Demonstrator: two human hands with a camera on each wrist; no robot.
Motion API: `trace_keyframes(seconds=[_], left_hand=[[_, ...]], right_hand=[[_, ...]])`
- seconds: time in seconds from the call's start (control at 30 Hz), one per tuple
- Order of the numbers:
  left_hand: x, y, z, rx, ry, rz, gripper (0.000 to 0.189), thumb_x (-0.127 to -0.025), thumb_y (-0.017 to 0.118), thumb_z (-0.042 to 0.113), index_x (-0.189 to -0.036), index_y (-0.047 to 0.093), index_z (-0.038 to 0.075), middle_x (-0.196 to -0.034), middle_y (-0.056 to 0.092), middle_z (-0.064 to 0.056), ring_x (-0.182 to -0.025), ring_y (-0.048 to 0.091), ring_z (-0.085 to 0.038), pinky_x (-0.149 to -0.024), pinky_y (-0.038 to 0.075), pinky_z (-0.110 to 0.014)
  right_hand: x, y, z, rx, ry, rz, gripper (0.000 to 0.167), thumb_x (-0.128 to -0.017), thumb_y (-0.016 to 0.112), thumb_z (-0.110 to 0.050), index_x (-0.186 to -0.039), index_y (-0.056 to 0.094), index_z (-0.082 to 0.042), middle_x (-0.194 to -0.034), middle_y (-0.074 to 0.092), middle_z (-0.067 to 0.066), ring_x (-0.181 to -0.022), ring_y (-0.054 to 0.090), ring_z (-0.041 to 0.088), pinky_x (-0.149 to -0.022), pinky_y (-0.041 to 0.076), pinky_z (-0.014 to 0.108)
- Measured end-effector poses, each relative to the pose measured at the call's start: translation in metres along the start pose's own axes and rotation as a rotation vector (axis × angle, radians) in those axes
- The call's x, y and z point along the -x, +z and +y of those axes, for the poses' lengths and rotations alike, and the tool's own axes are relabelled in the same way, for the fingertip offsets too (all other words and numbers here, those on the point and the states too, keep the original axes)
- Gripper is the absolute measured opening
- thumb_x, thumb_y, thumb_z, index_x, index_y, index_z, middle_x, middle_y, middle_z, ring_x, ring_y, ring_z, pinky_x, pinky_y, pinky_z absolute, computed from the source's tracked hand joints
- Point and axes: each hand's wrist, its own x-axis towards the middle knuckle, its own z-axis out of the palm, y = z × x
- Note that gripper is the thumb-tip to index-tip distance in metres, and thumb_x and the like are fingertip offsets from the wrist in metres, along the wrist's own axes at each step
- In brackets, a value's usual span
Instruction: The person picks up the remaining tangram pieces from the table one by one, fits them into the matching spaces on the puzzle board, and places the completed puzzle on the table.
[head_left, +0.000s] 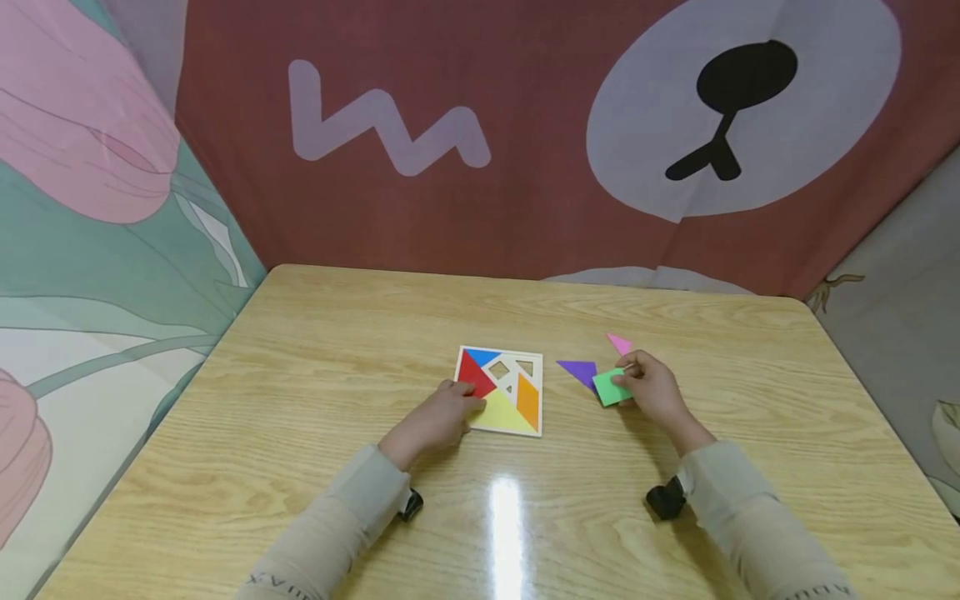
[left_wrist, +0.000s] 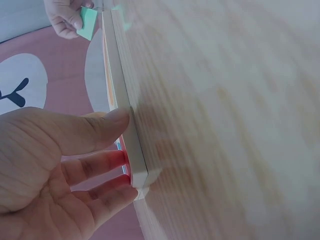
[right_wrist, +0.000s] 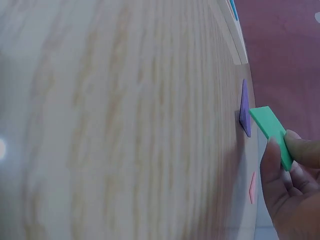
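On the table lies a white tangram board with red, yellow, blue and orange pieces in it and several bare recesses. My left hand holds the board at its near left corner, the thumb on one edge and the fingers by the red piece. Off to the board's right, my right hand pinches a green square piece between thumb and fingers, raised above the table in the right wrist view. The green piece overlaps a purple triangle in the head view. A pink triangle lies just beyond the right hand.
The wooden table reaches back to a hanging cloth with a cartoon print. Patterned cloth also hangs at the left. A black wrist device sits under the right cuff, and another under the left.
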Motion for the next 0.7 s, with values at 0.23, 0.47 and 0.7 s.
trace_keyframes(seconds=[0.23,0.47,0.7], left_hand=[[0.000,-0.001,0.001,0.006,0.001,-0.003,0.028,-0.078,0.058,0.003,-0.106,0.059,0.009,-0.113,0.048,-0.013,-0.097,0.043,-0.026,-0.086,0.036,-0.033],[0.000,-0.001,0.001,0.001,-0.002,0.000,0.028,-0.078,0.057,0.003,-0.106,0.059,0.009,-0.114,0.048,-0.012,-0.097,0.042,-0.026,-0.086,0.037,-0.033],[0.002,-0.001,0.001,-0.003,0.013,0.011,0.027,-0.078,0.057,0.002,-0.104,0.059,0.009,-0.114,0.048,-0.013,-0.095,0.043,-0.026,-0.085,0.037,-0.034]], right_hand=[[-0.001,0.005,-0.003,-0.075,0.001,-0.021,0.023,-0.082,0.053,0.003,-0.103,0.044,0.009,-0.083,0.043,0.012,-0.066,0.047,0.014,-0.058,0.050,0.032],[-0.004,0.012,-0.004,-0.101,-0.008,-0.023,0.023,-0.081,0.052,0.006,-0.102,0.044,0.009,-0.083,0.042,0.012,-0.068,0.046,0.014,-0.059,0.050,0.032],[-0.004,0.018,-0.006,-0.129,-0.009,-0.041,0.025,-0.081,0.051,0.007,-0.104,0.043,0.009,-0.085,0.042,0.014,-0.070,0.046,0.015,-0.060,0.050,0.033]])
